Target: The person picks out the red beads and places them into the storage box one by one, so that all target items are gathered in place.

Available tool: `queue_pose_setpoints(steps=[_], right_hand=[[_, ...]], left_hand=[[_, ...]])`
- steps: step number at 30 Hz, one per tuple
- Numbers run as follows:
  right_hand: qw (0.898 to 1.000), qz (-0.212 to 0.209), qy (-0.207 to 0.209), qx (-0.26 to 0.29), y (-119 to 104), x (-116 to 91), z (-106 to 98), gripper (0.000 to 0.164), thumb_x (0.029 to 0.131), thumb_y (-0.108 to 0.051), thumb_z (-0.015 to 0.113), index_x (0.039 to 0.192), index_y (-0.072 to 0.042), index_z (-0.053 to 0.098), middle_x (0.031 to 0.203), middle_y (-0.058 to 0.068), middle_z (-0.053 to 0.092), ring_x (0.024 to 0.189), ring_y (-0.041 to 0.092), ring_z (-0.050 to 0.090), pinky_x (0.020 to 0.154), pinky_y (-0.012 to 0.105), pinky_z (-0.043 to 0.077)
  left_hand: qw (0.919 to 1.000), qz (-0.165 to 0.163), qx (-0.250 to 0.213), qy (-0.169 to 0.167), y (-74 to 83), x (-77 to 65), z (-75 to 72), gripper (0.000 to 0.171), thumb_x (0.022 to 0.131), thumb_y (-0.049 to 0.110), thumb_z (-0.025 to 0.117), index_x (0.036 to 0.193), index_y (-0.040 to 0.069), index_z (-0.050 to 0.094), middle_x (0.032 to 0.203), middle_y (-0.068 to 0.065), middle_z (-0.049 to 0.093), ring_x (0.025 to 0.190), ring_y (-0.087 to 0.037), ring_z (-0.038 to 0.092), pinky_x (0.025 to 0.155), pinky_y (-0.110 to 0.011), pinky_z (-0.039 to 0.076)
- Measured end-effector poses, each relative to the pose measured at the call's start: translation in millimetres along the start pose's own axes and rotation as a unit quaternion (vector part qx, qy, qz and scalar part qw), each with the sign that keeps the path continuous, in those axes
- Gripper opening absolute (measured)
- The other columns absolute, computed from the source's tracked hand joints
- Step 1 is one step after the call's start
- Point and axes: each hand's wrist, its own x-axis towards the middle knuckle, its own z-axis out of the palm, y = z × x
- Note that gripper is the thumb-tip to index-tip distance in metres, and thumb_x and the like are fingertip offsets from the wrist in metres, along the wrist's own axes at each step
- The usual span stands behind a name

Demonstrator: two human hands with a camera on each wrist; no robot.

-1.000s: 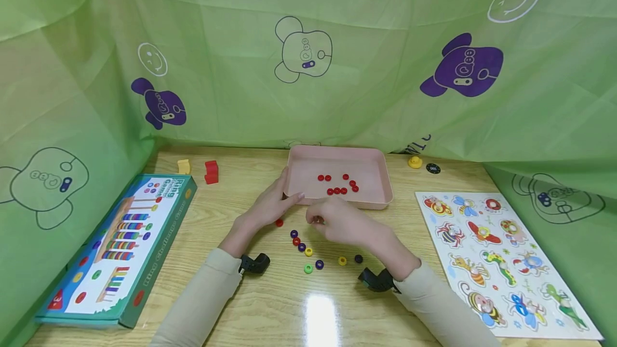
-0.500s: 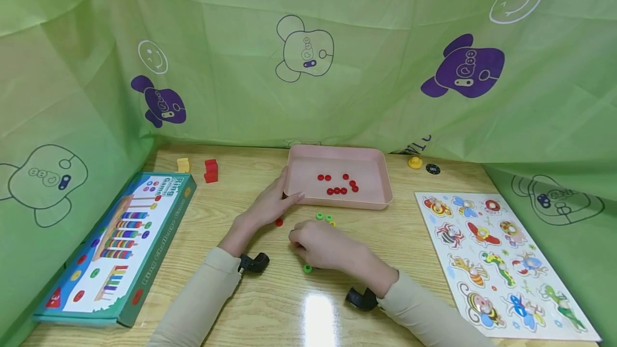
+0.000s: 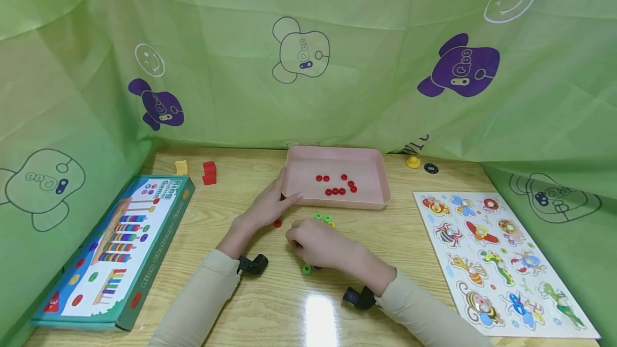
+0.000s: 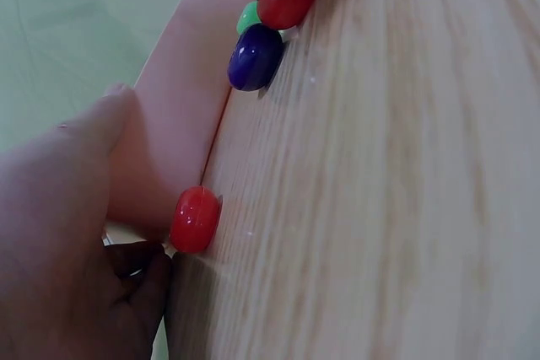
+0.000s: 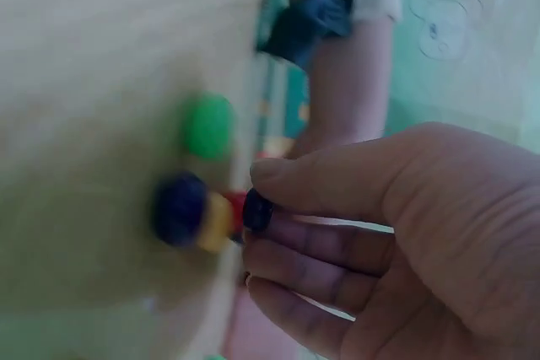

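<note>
My left hand point(image 3: 262, 205) holds the near left corner of the pink tray point(image 3: 337, 203), its thumb over the rim and fingers along the outer wall. Several red beads point(image 3: 335, 191) lie inside. In the right wrist view my right hand point(image 5: 405, 225) pinches a dark blue bead point(image 5: 257, 210) between thumb and fingers. From the head camera that hand point(image 3: 320, 242) is low over the table, covering most of the loose beads. A green bead point(image 3: 306, 269) shows beside it, two more green ones point(image 3: 323, 218) beyond. One red bead point(image 4: 195, 219) sits near my left hand.
On the left lies a ring game box point(image 3: 115, 250); on the right, an insect puzzle board point(image 3: 501, 261). Yellow point(image 3: 181, 167) and red blocks point(image 3: 209, 173) stand at the back left. A yellow duck point(image 3: 413, 162) and a black chip point(image 3: 431, 168) are right of the tray.
My right hand has moved from just in front of the tray toward me and left, over the beads, exposing green ones behind it. My left hand has stayed at the tray.
</note>
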Motion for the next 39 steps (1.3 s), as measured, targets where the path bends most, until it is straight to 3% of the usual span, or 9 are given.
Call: queue_pose_setpoints(steps=[6,12,17,23,29,39], right_hand=[[0.997,0.051,0.035,0.039,14.9,3.5,-31.2,0.005,0.084,-0.013,0.065,0.083,-0.018,0.066,0.083,-0.008,0.061,0.072,0.004,0.052,0.065,0.017,0.046],[0.985,0.122,0.094,0.073,43.8,16.1,-46.4,0.006,0.083,-0.012,0.067,0.084,-0.018,0.067,0.082,-0.01,0.059,0.074,0.007,0.052,0.066,0.021,0.046],[0.98,0.137,0.122,0.08,65.8,28.7,-38.5,0.008,0.082,-0.006,0.064,0.083,-0.013,0.068,0.081,-0.004,0.059,0.074,0.009,0.053,0.067,0.023,0.047],[0.975,0.167,0.121,0.087,84.8,42.6,-20.9,0.003,0.083,-0.01,0.066,0.084,-0.01,0.069,0.085,0.003,0.064,0.075,0.011,0.055,0.069,0.026,0.049],[0.968,0.197,0.127,0.09,100.0,50.5,-9.9,0.007,0.081,-0.006,0.065,0.083,-0.011,0.069,0.085,0.001,0.064,0.078,0.012,0.058,0.072,0.027,0.05],[0.966,0.19,0.139,0.105,111.3,49.2,-8.1,0.017,0.077,0.004,0.06,0.086,-0.007,0.069,0.085,0.004,0.066,0.08,0.014,0.06,0.072,0.029,0.051]], left_hand=[[0.9999,0.014,-0.007,0.002,-1.6,0.7,-0.4,0.086,0.088,0.059,0.047,0.147,0.033,-0.01,0.157,0.001,0.011,0.142,-0.019,0.02,0.112,-0.047,0.027],[1.0,0.002,0.0,0.0,-2.7,0.1,-0.5,0.09,0.085,0.066,0.044,0.147,0.03,-0.01,0.157,-0.001,0.009,0.143,-0.02,0.019,0.113,-0.046,0.026],[1.0,0.0,-0.001,-0.001,-3.6,0.8,0.8,0.093,0.084,0.068,0.043,0.149,0.025,-0.008,0.158,-0.001,0.007,0.143,-0.02,0.015,0.114,-0.045,0.023],[1.0,0.005,-0.003,0.001,-3.6,1.6,2.4,0.09,0.086,0.065,0.044,0.148,0.027,-0.01,0.157,0.001,0.006,0.144,-0.016,0.013,0.116,-0.042,0.021],[1.0,0.002,-0.004,0.004,-1.0,1.6,3.8,0.091,0.087,0.062,0.046,0.149,0.022,-0.005,0.158,0.001,0.006,0.144,-0.017,0.014,0.115,-0.043,0.022],[0.9999,0.0,-0.011,0.005,0.7,0.6,1.9,0.089,0.088,0.059,0.047,0.148,0.026,-0.009,0.158,-0.002,0.008,0.143,-0.019,0.016,0.115,-0.043,0.023]])
